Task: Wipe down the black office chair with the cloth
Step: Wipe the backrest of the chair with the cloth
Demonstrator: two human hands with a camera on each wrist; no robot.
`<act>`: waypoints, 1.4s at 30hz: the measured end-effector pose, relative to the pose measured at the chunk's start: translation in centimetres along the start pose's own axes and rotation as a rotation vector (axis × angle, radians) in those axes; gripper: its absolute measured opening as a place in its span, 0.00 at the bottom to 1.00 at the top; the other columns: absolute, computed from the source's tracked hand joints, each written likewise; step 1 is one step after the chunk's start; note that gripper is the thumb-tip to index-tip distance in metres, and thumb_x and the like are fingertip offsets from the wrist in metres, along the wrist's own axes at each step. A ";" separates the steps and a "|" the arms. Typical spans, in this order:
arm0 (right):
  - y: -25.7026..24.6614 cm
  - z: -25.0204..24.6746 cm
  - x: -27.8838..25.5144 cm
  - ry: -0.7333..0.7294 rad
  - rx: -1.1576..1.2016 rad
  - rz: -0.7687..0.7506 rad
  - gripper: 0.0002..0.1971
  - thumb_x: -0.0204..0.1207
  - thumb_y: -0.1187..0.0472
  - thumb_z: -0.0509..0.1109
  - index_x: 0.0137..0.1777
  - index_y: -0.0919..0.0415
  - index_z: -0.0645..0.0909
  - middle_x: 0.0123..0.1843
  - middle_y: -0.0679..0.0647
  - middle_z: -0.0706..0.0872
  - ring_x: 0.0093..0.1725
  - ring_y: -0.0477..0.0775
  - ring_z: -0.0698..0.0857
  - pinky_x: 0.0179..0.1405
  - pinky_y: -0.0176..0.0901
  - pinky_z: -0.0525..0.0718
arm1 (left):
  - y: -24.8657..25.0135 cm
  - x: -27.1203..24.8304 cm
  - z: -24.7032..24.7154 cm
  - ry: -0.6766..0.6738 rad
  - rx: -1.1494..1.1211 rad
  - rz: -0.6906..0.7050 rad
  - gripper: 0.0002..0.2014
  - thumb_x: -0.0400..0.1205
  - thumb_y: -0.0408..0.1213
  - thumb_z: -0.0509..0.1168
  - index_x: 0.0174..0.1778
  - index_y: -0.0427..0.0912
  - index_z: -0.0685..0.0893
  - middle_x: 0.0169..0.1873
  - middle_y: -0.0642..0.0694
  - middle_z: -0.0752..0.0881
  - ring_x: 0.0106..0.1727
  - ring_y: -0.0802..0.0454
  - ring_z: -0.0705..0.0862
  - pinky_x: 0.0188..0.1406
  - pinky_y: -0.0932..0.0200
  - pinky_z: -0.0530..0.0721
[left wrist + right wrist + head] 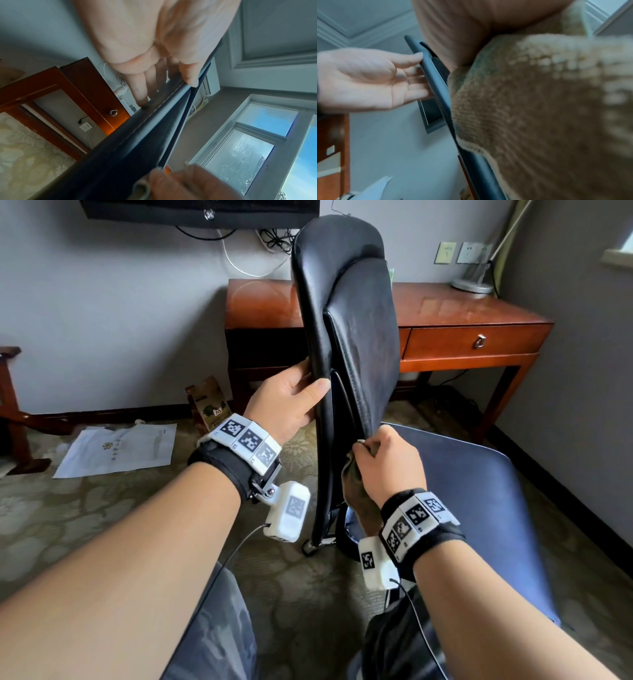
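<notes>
- My left hand (286,398) grips the near edge of the black office chair (352,337) backrest — thumb on the side facing me, fingers wrapped behind it — steadying the back, which stands upright in front of the wooden desk (462,316).
- My right hand (387,463) is curled round the bunched brownish cloth (354,474), pressing it against the lower edge of the backrest, just above the seat (479,491) that stretches to the right.
- The right wrist view confirms it: cloth (530,108) lies flat against the chair's dark edge (440,88), with the left hand (368,81) holding further up.
- As I judge it, the wiping is mid-way at best — the cloth is working the lower backrest; I cannot tell which surfaces are already clean.
- Seat, upper back and base likely remain, going by where the cloth sits now.
- Papers (120,446) lie on the carpet to the left, well apart.
</notes>
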State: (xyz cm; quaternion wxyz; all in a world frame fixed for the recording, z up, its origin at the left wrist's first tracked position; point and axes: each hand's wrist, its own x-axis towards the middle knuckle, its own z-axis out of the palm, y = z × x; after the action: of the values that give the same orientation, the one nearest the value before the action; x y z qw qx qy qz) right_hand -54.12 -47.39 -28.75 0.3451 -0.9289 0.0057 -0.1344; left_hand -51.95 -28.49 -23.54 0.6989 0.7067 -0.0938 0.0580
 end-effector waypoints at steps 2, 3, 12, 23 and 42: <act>-1.0 -0.8 0.1 0.042 0.075 -0.050 0.10 0.82 0.49 0.72 0.49 0.51 0.74 0.40 0.44 0.83 0.47 0.58 0.84 0.43 0.47 0.77 | -1.0 -0.3 0.0 0.002 0.008 -0.023 0.17 0.89 0.39 0.70 0.75 0.49 0.85 0.62 0.48 0.93 0.66 0.47 0.91 0.71 0.39 0.86; -1.7 -1.3 0.3 0.066 0.112 -0.079 0.10 0.82 0.50 0.72 0.52 0.50 0.74 0.39 0.43 0.82 0.46 0.57 0.83 0.42 0.46 0.76 | -1.4 -0.4 0.1 0.005 0.016 -0.043 0.16 0.89 0.40 0.70 0.74 0.51 0.86 0.62 0.49 0.93 0.65 0.48 0.91 0.70 0.39 0.87; -2.9 -1.4 3.1 0.064 0.189 -0.018 0.24 0.80 0.51 0.74 0.70 0.53 0.68 0.45 0.54 0.88 0.48 0.60 0.85 0.46 0.48 0.77 | -1.4 -0.1 0.1 -0.004 -0.009 -0.086 0.16 0.91 0.36 0.67 0.75 0.48 0.85 0.62 0.48 0.93 0.63 0.49 0.92 0.60 0.52 0.92; 0.0 -0.4 0.8 -0.031 0.195 0.126 0.29 0.80 0.51 0.74 0.78 0.48 0.68 0.39 0.46 0.87 0.47 0.52 0.87 0.47 0.43 0.75 | -1.4 -0.3 0.3 0.005 0.012 -0.050 0.13 0.86 0.47 0.72 0.66 0.59 0.89 0.61 0.46 0.94 0.65 0.40 0.92 0.71 0.22 0.82; -6.2 -3.9 2.0 0.167 0.160 -0.190 0.06 0.77 0.52 0.76 0.49 0.48 0.82 0.44 0.44 0.84 0.44 0.49 0.83 0.43 0.39 0.72 | -1.5 1.2 -0.7 0.144 -0.036 -0.079 0.31 0.77 0.70 0.73 0.63 0.47 0.92 0.61 0.50 0.93 0.68 0.48 0.90 0.77 0.40 0.82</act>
State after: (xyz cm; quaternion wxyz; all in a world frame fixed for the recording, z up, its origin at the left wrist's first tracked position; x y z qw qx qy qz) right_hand -53.72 -45.35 -21.43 0.4022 -0.8804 -0.0643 -0.2430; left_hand -50.41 -27.89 -24.70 0.7180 0.6913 -0.0166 0.0793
